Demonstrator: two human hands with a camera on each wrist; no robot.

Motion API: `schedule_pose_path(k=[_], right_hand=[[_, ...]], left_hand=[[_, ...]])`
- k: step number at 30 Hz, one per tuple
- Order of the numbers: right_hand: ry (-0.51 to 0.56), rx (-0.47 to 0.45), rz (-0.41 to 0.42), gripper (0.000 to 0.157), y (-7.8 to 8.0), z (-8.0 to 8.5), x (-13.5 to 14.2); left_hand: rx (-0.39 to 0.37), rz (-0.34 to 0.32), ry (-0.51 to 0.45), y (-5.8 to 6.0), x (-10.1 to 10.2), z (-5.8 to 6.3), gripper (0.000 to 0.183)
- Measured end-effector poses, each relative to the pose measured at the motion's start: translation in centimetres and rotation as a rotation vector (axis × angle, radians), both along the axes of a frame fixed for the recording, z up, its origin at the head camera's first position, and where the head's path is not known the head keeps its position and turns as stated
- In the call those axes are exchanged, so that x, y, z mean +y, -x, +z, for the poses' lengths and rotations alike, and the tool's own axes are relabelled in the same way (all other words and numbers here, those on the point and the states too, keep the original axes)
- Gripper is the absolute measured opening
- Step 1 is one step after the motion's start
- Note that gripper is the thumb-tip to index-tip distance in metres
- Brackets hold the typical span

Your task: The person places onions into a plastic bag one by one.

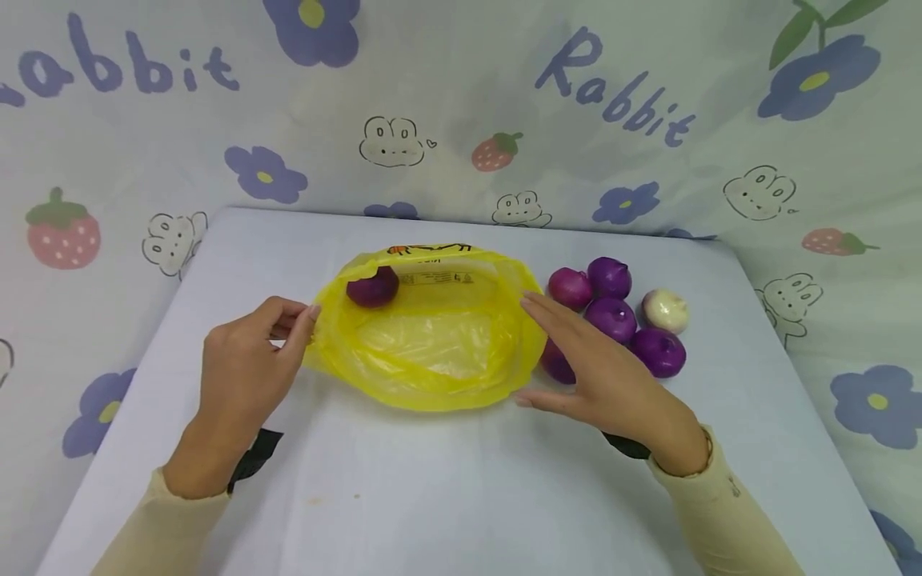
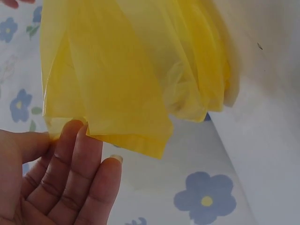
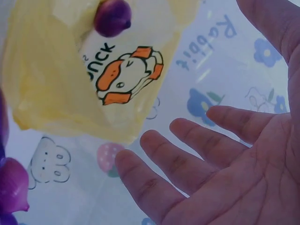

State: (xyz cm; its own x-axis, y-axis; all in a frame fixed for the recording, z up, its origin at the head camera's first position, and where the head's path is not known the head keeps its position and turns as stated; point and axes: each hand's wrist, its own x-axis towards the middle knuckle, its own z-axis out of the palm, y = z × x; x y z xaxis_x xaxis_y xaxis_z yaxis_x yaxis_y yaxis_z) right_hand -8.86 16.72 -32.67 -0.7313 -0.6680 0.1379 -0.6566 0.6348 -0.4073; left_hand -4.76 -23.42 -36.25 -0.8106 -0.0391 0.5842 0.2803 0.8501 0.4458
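A yellow plastic bag (image 1: pixel 425 398) stands with its mouth spread wide toward the head camera. Inside it, at the back left, sits a purple onion (image 1: pixel 373 290). My left hand (image 1: pixel 248 364) pinches the bag's left rim between thumb and fingers; the left wrist view shows the yellow film (image 2: pixel 112 70) hanging from them. At the bag's right side, my right hand (image 1: pixel 605 376) has its thumb and fingers spread apart. Its straight fingers (image 3: pixel 166 150) hold nothing in the right wrist view, where a printed cartoon (image 3: pixel 129 77) shows on the bag.
Several purple onions (image 1: pixel 611 320) lie in a group right of the bag, partly behind my right hand. A pale onion (image 1: pixel 665 311) lies at their right edge. The white table (image 1: pixel 403 504) meets a printed cloth (image 1: pixel 446 96) at its back edge.
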Motion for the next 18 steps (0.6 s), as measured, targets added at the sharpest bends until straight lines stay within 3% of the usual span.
schedule_pose_path(k=[9,18], right_hand=[[0.003,0.008,-0.035,0.108,-0.2,-0.8,1.6],[-0.031,-0.041,-0.087,0.112,-0.1,-1.2,2.9]], left_hand=[[-0.015,0.007,0.0,-0.1,0.2,-0.2,0.014],[-0.019,0.002,-0.005,0.1,0.3,-0.4,0.016]])
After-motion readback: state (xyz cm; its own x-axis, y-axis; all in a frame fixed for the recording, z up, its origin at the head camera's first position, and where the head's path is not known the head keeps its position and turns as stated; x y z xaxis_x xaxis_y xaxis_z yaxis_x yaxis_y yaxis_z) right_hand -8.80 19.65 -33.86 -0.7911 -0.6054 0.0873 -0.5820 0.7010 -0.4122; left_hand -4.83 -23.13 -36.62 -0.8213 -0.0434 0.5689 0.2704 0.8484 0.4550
